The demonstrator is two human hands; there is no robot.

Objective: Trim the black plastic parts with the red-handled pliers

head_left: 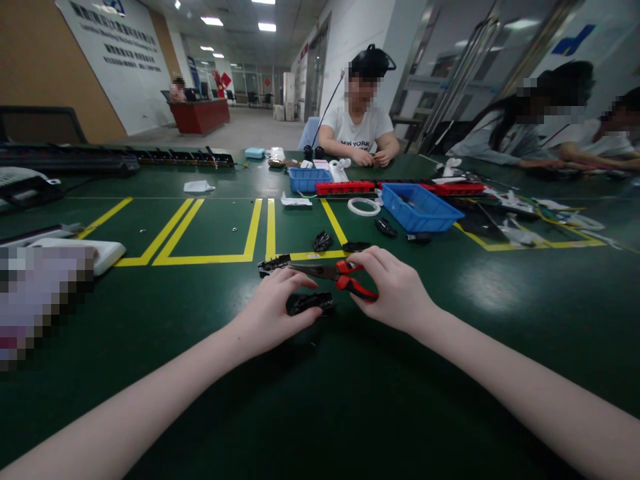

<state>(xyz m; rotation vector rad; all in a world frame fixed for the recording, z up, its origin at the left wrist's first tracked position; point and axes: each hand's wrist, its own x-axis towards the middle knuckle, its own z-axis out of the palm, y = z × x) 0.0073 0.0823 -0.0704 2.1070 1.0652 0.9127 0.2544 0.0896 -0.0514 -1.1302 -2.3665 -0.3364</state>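
Note:
My right hand [400, 288] is closed round the red and black handles of a pair of long-nose pliers [345, 275]. The handles are spread, and the jaws point left, towards a black plastic piece [274, 264] with small metal-looking details. My left hand [273, 307] curls its thumb and fingers about a second black plastic part [314, 303], hollow-looking, low over the table; the fingers partly hide it. Whether the plier tips touch the first piece is hard to see behind my left fingers. Just beyond lie more black parts [323, 241].
A blue bin [423, 212], a smaller blue bin [309, 179], a white ring [364, 207] and red strips [345, 189] lie farther back on the green table [200, 387]. Yellow tape [210, 260] marks it. A person [357, 127] sits opposite; others sit at right.

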